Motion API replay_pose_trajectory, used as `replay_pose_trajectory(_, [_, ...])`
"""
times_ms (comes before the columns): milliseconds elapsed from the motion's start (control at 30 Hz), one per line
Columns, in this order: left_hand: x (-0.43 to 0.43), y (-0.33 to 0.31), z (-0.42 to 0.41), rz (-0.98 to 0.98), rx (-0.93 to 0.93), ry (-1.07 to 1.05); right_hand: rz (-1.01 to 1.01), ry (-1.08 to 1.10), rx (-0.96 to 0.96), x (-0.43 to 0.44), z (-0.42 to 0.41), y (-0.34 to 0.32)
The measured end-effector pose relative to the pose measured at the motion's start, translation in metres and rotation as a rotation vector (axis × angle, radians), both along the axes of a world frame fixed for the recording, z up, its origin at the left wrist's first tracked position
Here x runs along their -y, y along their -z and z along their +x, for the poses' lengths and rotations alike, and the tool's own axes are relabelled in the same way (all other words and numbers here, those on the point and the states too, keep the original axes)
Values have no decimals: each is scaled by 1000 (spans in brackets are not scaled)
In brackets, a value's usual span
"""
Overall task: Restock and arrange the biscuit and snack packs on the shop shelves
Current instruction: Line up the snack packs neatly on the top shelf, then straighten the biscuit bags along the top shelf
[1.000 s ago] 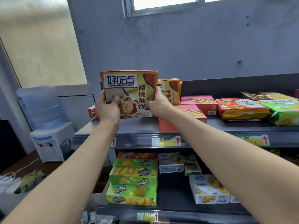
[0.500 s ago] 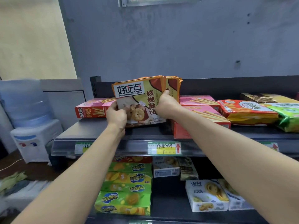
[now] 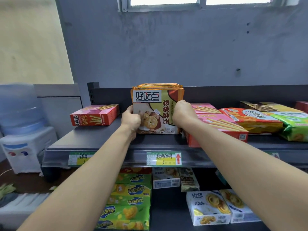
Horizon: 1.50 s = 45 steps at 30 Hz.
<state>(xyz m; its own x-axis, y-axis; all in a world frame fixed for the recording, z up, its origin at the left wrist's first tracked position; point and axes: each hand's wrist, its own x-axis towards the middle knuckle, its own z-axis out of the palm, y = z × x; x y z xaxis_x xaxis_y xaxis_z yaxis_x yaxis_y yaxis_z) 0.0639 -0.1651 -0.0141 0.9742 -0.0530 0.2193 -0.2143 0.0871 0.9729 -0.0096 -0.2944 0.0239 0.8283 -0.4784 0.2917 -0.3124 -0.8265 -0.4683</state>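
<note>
An orange walnut biscuit pack (image 3: 154,107) stands upright on the top shelf (image 3: 103,140), pressed against more packs of the same kind behind it. My left hand (image 3: 130,120) grips its lower left edge. My right hand (image 3: 182,112) holds its right edge. The pack's bottom rests on the shelf, right above the yellow price tag (image 3: 164,158).
A red wafer-stick box (image 3: 95,115) lies left on the shelf. Pink wafer-stick boxes (image 3: 218,129), an orange bag (image 3: 250,119) and a green bag (image 3: 295,127) lie to the right. The lower shelf holds green cheese biscuit boxes (image 3: 130,202) and white cookie boxes (image 3: 208,207). A water dispenser (image 3: 21,127) stands at the left.
Both hands have brought the front pack down and back onto the shelf, flush against the packs behind it. It was held tilted in the air before.
</note>
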Motion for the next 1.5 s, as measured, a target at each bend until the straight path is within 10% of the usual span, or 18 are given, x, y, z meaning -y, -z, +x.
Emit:
replay_pose_trajectory(733, [5, -15, -10, 150, 53, -256, -45, -34, 279, 15, -11, -1])
replay_pose_trajectory(1500, [76, 0, -105, 244, -92, 337, 74, 154, 100, 88, -117, 18])
